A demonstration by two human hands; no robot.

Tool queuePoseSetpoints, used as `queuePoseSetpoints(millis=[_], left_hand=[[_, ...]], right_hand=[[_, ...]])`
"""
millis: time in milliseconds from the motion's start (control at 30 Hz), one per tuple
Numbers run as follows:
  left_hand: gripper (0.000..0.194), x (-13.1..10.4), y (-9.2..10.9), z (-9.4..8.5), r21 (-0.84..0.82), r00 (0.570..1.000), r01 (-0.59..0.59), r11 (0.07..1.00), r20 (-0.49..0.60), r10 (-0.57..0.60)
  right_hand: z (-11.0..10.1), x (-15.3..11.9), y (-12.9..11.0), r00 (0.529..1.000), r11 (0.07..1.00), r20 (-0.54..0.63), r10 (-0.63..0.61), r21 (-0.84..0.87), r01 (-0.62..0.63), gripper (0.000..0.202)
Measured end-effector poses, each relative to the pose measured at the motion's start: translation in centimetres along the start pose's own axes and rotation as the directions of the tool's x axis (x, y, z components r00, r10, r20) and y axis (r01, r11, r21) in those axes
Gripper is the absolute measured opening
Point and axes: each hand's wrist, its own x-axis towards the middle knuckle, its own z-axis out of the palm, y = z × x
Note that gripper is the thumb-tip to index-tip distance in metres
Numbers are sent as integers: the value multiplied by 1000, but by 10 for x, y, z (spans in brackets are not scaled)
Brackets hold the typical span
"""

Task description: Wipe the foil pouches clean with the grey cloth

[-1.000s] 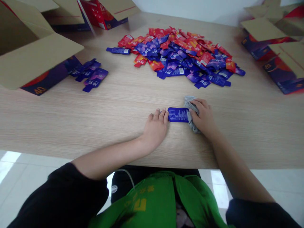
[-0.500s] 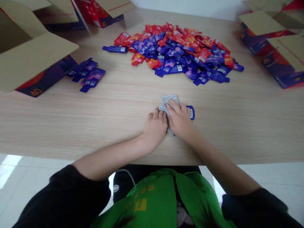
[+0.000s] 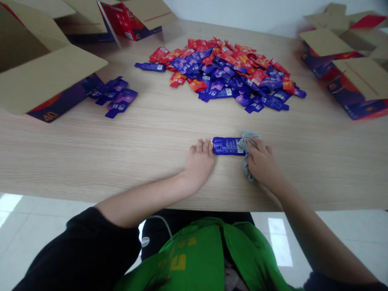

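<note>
A flat blue packet (image 3: 226,146) lies crosswise on the table in front of me, its printed back facing up. My left hand (image 3: 200,161) presses its fingers together on the packet's left end, which they cover. Bunched in my right hand (image 3: 264,162) is a crumpled grey cloth (image 3: 247,159), closed between the fingers. This cloth touches the packet's right end and hides it.
Farther back spreads a heap of red and blue packets (image 3: 224,74). Several blue packets (image 3: 121,101) lie beside an open carton (image 3: 54,107) on the left. More open cartons stand at the back left (image 3: 130,24) and on the right (image 3: 357,97).
My right hand has slid the grey cloth rightward along the blue packet, uncovering most of its printed face. My left hand has stayed at about the same spot.
</note>
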Motion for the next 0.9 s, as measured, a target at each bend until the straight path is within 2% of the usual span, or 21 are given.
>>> queuePoseSetpoints(millis=[100, 200, 300, 400, 533, 733, 900], left_hand=[[57, 1, 0, 0, 9, 1000, -1, 1000, 7, 1], [55, 1, 0, -2, 12, 1000, -4, 1000, 11, 4], [52, -1, 0, -5, 10, 1000, -17, 1000, 21, 17], [50, -1, -1, -7, 7, 999, -27, 1000, 30, 26], [54, 0, -2, -5, 6, 1000, -17, 1000, 26, 17], [56, 1, -1, -3, -8, 1000, -6, 1000, 13, 6], [56, 1, 0, -5, -1, 1000, -3, 1000, 28, 3]], right_hand=[[-6, 12, -5, 999, 997, -46, 26, 67, -22, 54], [-7, 21, -37, 991, 990, -127, -41, 126, 57, 59], [0, 22, -74, 984, 980, -49, -174, 87, 177, 58], [7, 16, -88, 977, 978, 47, -206, -3, 207, 55], [4, 7, -71, 990, 988, 39, -132, -71, 135, 55], [-4, -12, -35, 999, 997, -20, -40, -64, 38, 60], [-5, -18, -11, 999, 995, 26, 32, -91, -29, 57]])
